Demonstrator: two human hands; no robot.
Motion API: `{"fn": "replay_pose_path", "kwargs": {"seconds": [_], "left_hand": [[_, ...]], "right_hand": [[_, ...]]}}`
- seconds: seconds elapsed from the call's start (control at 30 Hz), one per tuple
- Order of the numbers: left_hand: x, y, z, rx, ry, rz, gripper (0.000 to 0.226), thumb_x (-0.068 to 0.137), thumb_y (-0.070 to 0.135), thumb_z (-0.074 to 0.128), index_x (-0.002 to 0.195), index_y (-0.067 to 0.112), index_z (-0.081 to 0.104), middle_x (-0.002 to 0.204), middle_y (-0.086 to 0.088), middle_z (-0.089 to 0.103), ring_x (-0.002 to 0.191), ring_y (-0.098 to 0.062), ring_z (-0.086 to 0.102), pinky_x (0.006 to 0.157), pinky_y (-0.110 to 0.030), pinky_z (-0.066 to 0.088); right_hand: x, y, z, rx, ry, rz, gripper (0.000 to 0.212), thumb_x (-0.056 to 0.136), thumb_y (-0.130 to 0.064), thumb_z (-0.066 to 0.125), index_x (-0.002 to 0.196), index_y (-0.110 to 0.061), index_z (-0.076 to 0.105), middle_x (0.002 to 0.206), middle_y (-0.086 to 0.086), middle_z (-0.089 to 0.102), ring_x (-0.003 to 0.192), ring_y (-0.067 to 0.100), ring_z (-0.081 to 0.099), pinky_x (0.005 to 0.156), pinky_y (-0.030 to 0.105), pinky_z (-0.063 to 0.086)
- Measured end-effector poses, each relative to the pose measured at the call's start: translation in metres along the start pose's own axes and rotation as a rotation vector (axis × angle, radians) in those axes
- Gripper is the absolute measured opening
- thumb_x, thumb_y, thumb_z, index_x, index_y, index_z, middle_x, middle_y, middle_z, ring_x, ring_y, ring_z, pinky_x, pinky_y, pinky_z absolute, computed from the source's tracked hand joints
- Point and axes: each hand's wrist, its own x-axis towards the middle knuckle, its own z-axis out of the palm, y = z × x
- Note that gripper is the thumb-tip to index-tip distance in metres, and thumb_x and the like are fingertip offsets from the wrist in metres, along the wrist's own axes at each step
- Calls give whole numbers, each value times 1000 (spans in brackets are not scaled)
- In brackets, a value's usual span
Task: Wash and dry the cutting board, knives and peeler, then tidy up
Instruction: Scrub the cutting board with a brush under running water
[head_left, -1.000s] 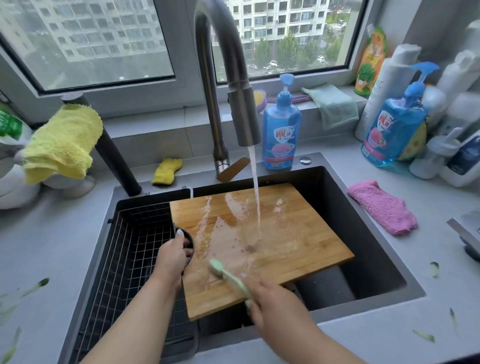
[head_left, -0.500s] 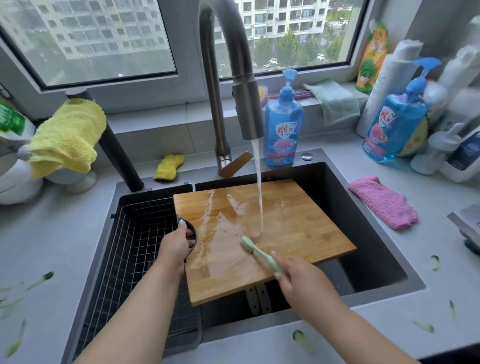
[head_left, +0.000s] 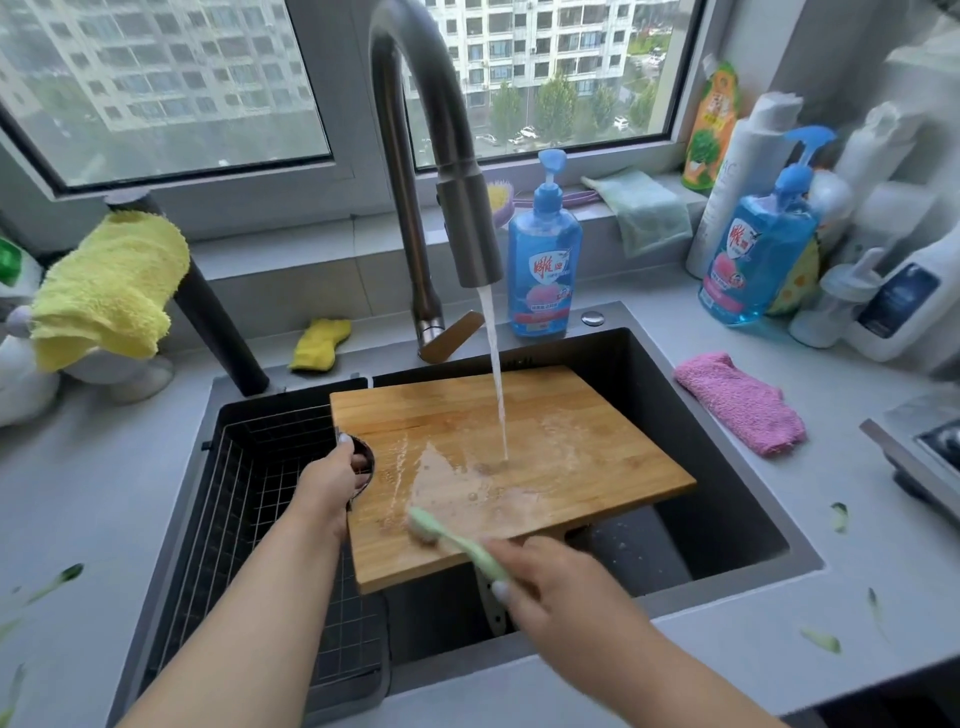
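My left hand (head_left: 332, 480) grips the cutting board (head_left: 519, 467) at its handle hole, centre frame; my right hand (head_left: 545, 577) holds the green brush (head_left: 452, 540). I'd scrub methodically under the stream.

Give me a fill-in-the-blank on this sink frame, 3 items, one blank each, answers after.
1. The left hand grips the cutting board at its round ____.
2. The right hand holds a pale ____ brush against the board's near edge.
3. Water from the faucet lands on the board, and the folded cloth on the counter right of the sink is ____.

Missing words: handle hole; green; pink
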Motion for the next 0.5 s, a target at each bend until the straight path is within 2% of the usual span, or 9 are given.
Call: {"fn": "replay_pose_path", "kwargs": {"seconds": [0.07, 0.17, 0.23, 0.3, 0.33, 0.43, 0.5], "left_hand": [[5, 0, 0, 4, 1, 3, 43, 100, 47, 40, 95, 8, 59, 108, -22, 62, 91, -36, 63, 64, -40, 52], [7, 1, -3, 16, -6, 5, 43, 99, 48, 40, 92, 10, 59, 111, -22, 62, 98, -38, 62, 72, -45, 54], [8, 1, -3, 11, -6, -2, 44, 99, 49, 41, 94, 10, 59, 113, -22, 62, 105, -39, 61, 83, -51, 53], [8, 1, -2, 9, 2, -3, 44, 98, 50, 41, 93, 10, 60, 112, -22, 62, 107, -39, 60, 92, -55, 50], [10, 1, 0, 8, 12, 4, 45, 98, 49, 41, 92, 9, 60, 109, -22, 63, 105, -39, 61, 93, -55, 50], [9, 3, 3, -2, 4, 5, 45, 100, 45, 40, 103, 4, 58, 103, -22, 63, 91, -35, 63, 81, -48, 54], [11, 4, 3, -3, 4, 4, 45, 100, 45, 41, 108, 4, 57, 109, -24, 63, 96, -37, 63, 85, -51, 54]], "right_hand": [[-3, 4, 2, -23, 11, -13, 42, 99, -35, 42, 141, -43, 39, 98, -9, 49, 89, 13, 52, 74, 30, 43], [8, 45, -20, -11, 160, 271, 38, 99, -30, 44, 135, -41, 48, 91, -10, 56, 77, 10, 55, 64, 30, 47], [15, 56, -31, -62, 202, 378, 37, 99, -29, 43, 135, -38, 49, 90, -6, 60, 74, 11, 56, 62, 32, 49], [21, 40, -27, -41, 158, 307, 37, 99, -28, 43, 135, -37, 49, 88, -3, 62, 71, 13, 56, 56, 31, 46], [24, 25, -19, -15, 112, 220, 37, 99, -28, 43, 135, -37, 48, 92, -2, 62, 73, 14, 55, 58, 32, 47], [16, -15, 10, 6, 0, -33, 42, 99, -33, 43, 141, -37, 42, 105, -3, 57, 91, 17, 53, 76, 34, 46], [20, -5, 8, -11, 32, -19, 41, 99, -35, 42, 140, -38, 43, 101, -4, 57, 86, 16, 53, 73, 35, 46]]}}
